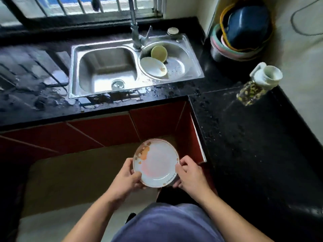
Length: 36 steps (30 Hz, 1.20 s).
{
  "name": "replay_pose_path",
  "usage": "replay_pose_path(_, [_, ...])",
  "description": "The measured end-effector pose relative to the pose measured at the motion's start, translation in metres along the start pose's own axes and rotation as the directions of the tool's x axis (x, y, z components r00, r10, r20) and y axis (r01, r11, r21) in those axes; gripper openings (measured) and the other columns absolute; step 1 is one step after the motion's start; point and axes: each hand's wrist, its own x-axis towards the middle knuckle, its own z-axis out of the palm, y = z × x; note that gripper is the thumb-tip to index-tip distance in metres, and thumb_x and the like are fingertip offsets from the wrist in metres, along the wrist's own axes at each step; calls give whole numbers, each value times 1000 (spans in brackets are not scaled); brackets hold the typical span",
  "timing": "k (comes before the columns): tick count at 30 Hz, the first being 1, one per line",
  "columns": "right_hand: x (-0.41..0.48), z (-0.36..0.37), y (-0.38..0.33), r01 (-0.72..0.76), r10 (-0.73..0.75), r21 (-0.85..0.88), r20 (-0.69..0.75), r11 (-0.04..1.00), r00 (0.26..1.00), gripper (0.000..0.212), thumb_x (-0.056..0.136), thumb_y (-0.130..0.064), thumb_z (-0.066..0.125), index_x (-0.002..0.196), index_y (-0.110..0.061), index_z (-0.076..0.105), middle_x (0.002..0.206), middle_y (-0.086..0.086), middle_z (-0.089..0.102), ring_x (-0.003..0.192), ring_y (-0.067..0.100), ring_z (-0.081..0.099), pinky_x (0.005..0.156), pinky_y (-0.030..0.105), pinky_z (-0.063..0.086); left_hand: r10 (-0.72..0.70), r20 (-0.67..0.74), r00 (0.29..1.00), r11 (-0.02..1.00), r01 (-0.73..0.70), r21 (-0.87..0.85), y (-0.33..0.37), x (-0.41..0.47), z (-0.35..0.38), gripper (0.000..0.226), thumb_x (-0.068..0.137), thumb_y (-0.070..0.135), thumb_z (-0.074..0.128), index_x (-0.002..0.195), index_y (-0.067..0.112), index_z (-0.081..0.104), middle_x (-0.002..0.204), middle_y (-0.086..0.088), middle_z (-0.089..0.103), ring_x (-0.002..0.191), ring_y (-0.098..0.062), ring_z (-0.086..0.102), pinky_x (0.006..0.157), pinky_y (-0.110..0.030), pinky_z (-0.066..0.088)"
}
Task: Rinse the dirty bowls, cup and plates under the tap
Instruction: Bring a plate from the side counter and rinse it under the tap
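Sink (196,63): upper centre, set in counter (244,137), two basins side by side.
Tap (135,35): behind the basin divide.
Right basin: basin plate (153,66), bowl (159,53) behind it, touching.
Held plate (156,163): lower centre, gripped between left hand (126,177) and right hand (189,175).
Jar (257,84): right of sink, on counter; stacked tubs (241,32) behind.

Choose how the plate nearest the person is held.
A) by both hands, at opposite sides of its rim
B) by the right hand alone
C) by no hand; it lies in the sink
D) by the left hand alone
A: the left hand grips the plate at one side of its rim, and the right hand grips it at the other.
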Motion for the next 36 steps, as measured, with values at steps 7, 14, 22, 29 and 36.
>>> replay_pose_path(7, [154, -10, -126, 85, -81, -7, 237, 996, 968, 20, 100, -39, 58, 83, -30, 63, 66, 12, 72, 54, 29, 74, 47, 28, 53, 50, -225, 973, 998, -60, -38, 123, 83, -38, 44, 94, 1, 51, 120, 34, 61, 117, 1, 77, 113, -22, 72, 94, -48, 62])
replay_pose_path(14, [303, -12, -233, 25, -36, 84, 134, 996, 990, 33, 109, -30, 39, 105, -9, 64, 83, 11, 79, 55, 26, 71, 47, 29, 56, 41, -279, 959, 982, -90, -165, 209, 177, -98, 42, 96, -2, 48, 121, 30, 60, 94, 3, 82, 87, -14, 79, 67, -28, 64])
replay_pose_path(22, [412, -24, -343, 29, -27, 6, -185, 1000, 982, 28, 100, -19, 50, 124, -28, 61, 120, 2, 71, 91, 19, 74, 69, 36, 63, 21, -198, 980, 986, -53, -159, 292, 275, -170, 36, 97, -4, 47, 122, 20, 55, 106, -16, 75, 89, -26, 75, 73, -38, 66])
replay_pose_path(29, [556, -7, -424, 213, -330, -823, 33, 527, 943, 67, 92, -18, 48, 157, -26, 35, 171, -1, 18, 155, 30, 16, 123, 51, 25, 18, -243, 970, 981, -64, -183, 339, 325, -197, 38, 96, -7, 44, 126, 14, 53, 93, -23, 74, 79, -30, 74, 71, -38, 66])
replay_pose_path(36, [620, -7, -419, 110, -140, -992, 100, 64, 985, 51, 91, -25, 48, 138, -8, 52, 142, 13, 48, 137, 35, 40, 110, 49, 40, -16, -304, 953, 958, -73, -278, 350, 343, -199, 40, 99, -6, 41, 133, 13, 49, 114, -28, 72, 83, -34, 76, 74, -40, 66])
